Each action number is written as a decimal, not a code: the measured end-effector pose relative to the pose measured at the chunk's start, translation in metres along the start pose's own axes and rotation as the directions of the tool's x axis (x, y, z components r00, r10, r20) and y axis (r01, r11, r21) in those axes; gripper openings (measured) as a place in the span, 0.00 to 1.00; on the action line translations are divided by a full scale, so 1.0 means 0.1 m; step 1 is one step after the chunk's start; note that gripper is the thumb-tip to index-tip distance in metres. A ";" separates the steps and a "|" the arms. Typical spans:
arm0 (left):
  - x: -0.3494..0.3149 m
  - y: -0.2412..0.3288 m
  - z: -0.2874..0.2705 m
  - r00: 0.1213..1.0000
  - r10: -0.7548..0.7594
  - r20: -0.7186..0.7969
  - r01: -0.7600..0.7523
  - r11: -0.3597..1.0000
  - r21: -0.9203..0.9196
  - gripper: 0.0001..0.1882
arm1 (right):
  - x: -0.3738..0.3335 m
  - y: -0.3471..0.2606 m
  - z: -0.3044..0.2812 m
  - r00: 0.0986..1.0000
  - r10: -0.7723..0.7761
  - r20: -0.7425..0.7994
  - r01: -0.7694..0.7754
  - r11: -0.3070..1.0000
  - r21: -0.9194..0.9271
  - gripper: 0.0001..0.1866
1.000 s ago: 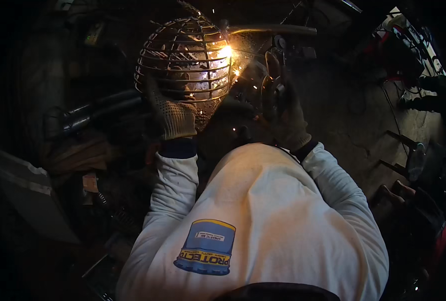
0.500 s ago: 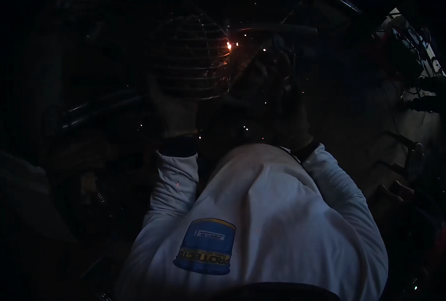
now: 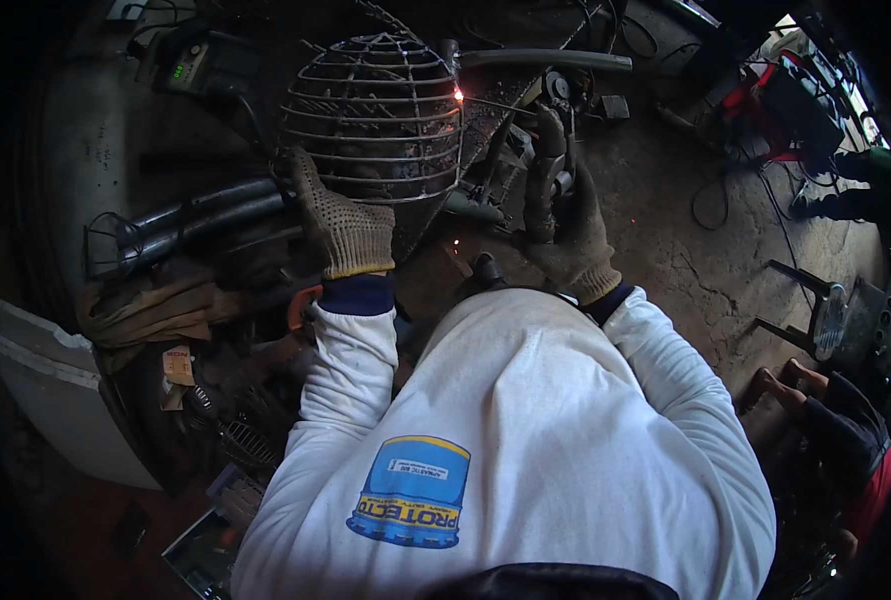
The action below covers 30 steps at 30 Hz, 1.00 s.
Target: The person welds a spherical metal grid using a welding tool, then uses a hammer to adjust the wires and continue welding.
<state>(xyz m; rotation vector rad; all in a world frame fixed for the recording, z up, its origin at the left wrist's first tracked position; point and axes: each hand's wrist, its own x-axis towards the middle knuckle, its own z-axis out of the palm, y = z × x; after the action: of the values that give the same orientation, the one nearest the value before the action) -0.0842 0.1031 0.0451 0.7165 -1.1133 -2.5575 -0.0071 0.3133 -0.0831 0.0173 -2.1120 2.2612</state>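
A rounded cage of metal wire hoops (image 3: 373, 113) stands at the upper middle. My left hand (image 3: 347, 222), in a dotted knit glove, is at its lower left edge with the fingers closed on the wire; the fingertips are partly hidden. My right hand (image 3: 577, 228), also gloved, is wrapped round a welding electrode holder (image 3: 555, 172). From the holder a thin welding rod (image 3: 500, 105) points left toward the cage's right side. A small orange glow (image 3: 458, 96) shows there, where the rod's tip meets or nearly meets the wire.
Behind the cage at left is a dark machine with a green display (image 3: 180, 70). Curved metal tubes (image 3: 195, 225) and a brown cloth (image 3: 155, 315) lie left. At right are a red-framed object (image 3: 765, 105), a metal stand (image 3: 825, 315) and a person (image 3: 850, 420) low down; another person's legs (image 3: 845, 190) show above.
The picture was very dark, with scattered sparks around the glow; now the scene is bright and fewer sparks show. Both hands and the cage have hardly moved.
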 end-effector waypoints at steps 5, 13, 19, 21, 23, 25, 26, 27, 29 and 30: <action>0.17 -0.02 -0.17 0.999 0.034 -0.025 -0.034 0.999 0.012 0.22 | 0.02 0.00 0.00 0.996 -0.093 0.016 0.093 0.996 -0.001 0.60; 0.10 -0.01 -0.08 0.998 0.027 -0.055 -0.027 1.000 0.012 0.18 | 0.09 -0.09 -0.03 0.961 -0.258 0.101 0.277 0.890 -0.363 0.59; 0.02 -0.01 0.02 1.000 0.006 0.020 -0.005 0.999 -0.040 0.21 | 0.16 0.13 0.00 0.989 -0.114 0.096 0.147 0.850 -0.506 0.44; -0.07 -0.02 0.13 0.998 0.018 -0.062 -0.015 0.999 0.052 0.16 | 0.10 -0.03 -0.02 0.983 -0.158 0.090 0.181 0.790 -0.586 0.43; 0.50 0.03 -0.64 0.951 -0.086 0.297 0.128 0.984 -0.123 0.17 | 0.16 -0.31 -0.02 0.982 -0.024 0.187 0.117 0.853 -0.508 0.41; 0.42 0.06 -0.48 0.847 -0.138 0.514 0.293 0.927 -0.234 0.16 | 0.04 -0.11 0.01 0.961 -0.275 -0.009 0.249 0.884 -0.395 0.43; 0.24 -0.05 -0.25 0.994 0.023 0.108 -0.006 0.987 -0.162 0.16 | 0.04 -0.05 -0.03 0.939 -0.334 0.087 0.331 0.804 -0.494 0.47; 0.33 -0.02 -0.35 0.989 -0.059 0.136 0.088 0.972 -0.217 0.16 | 0.04 -0.05 -0.05 0.902 -0.392 0.183 0.422 0.706 -0.568 0.50; 0.41 0.00 -0.39 0.979 -0.108 0.173 0.152 0.951 -0.268 0.17 | 0.06 -0.03 -0.04 0.950 -0.292 0.112 0.312 0.903 -0.296 0.52; 0.37 -0.02 -0.37 0.984 -0.089 0.154 0.124 0.965 -0.232 0.18 | 0.07 -0.05 -0.02 0.943 -0.306 0.133 0.331 0.815 -0.476 0.51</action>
<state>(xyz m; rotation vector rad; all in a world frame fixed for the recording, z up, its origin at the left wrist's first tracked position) -0.0960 0.0661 0.0093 0.5548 -0.7996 -2.8093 -0.0143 0.3159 -0.0784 0.3832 -2.4280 1.5062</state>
